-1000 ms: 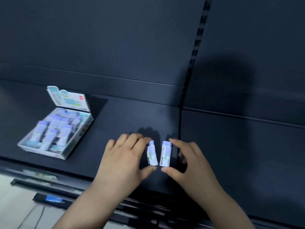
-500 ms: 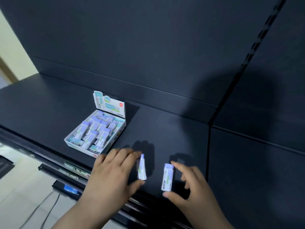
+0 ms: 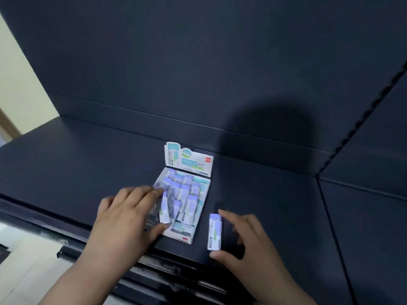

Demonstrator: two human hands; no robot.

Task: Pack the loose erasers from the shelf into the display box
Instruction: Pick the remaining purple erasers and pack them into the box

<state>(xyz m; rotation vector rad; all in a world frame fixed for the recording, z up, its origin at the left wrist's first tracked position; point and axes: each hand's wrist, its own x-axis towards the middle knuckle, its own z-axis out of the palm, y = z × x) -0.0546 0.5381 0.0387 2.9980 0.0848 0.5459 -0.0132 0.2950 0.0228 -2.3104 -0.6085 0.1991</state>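
Note:
The white display box [image 3: 203,208] sits open on the dark shelf, its printed lid flap upright at the back, with several purple-and-white erasers inside. My left hand [image 3: 127,214] is over the box's left front corner and pinches one eraser [image 3: 164,211] between fingertips and thumb. My right hand [image 3: 246,241] is to the right of the box and holds a second eraser [image 3: 214,232] lengthwise, index finger on its far end and thumb on its near end. That eraser is beside the box, just above the shelf.
The dark shelf [image 3: 275,212] runs left and right, with a back panel behind the box. A slotted upright [image 3: 361,119] divides the shelving at right. The shelf's front edge rail [image 3: 165,263] lies below my hands. Pale floor shows at lower left.
Both hands have carried their erasers leftward from the spot near the upright. The left hand's eraser is now over the box; the right hand's eraser is beside the box's right wall.

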